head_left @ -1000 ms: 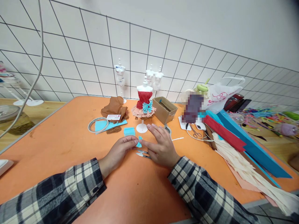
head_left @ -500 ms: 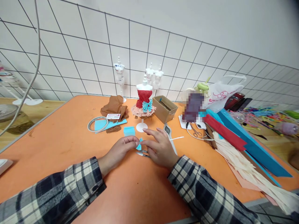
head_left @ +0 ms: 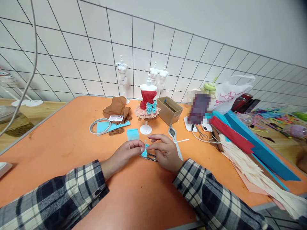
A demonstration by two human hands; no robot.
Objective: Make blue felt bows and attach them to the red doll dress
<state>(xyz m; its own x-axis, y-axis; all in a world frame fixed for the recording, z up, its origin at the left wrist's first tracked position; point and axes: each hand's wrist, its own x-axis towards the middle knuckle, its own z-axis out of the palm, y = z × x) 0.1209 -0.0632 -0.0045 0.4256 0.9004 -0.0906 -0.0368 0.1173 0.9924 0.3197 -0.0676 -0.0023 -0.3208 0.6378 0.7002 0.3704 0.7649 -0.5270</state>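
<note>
Left hand [head_left: 124, 153] and right hand [head_left: 165, 151] each pinch the blue pleated bow [head_left: 144, 150] by the fingertips, mid-tabletop [head_left: 72, 143] toward the near edge, just above the snips [head_left: 151, 157]. A firm pinch at the bow's waist should hold the pleats.

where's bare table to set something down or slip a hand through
Widest bare stretch: the table left of the tape ring, down to the left sleeve. Another lies at the front, between that and the right sleeve. A narrow strip runs between the right hand and the paper sheets. Crowded: around the mannequin and box, and the far right.
</note>
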